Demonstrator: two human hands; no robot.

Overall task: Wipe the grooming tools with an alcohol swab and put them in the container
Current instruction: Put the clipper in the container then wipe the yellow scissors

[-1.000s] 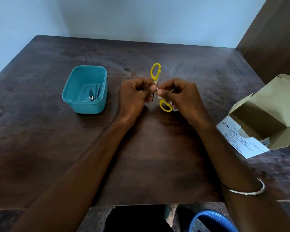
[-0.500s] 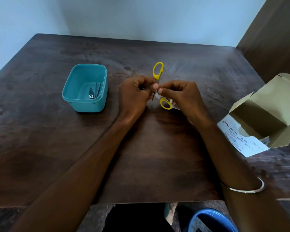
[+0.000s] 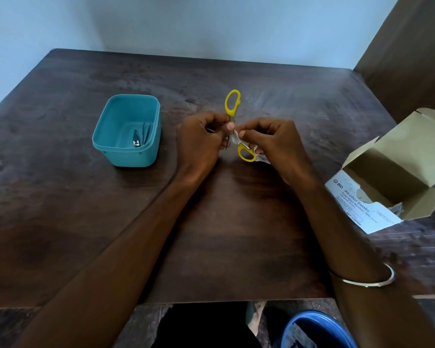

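While the head camera looks down on the dark wooden worktop [image 3: 236,234], the left hand [image 3: 201,144] curls its fingers round the small yellow-handled scissors [image 3: 232,104], held above the worktop's middle with one loop pointing away and the other toward the person. The right hand [image 3: 274,144] pinches a white alcohol swab [image 3: 235,138] against the scissors near the pivot. To the left stands a teal plastic container [image 3: 126,156] with metal grooming tools [image 3: 140,138] inside. At the right lies an open cardboard box [image 3: 397,169] printed "BD Alcohol Swabs, Isopropyl Alcohol 70%". A silver bangle [image 3: 367,282] circles the right wrist.
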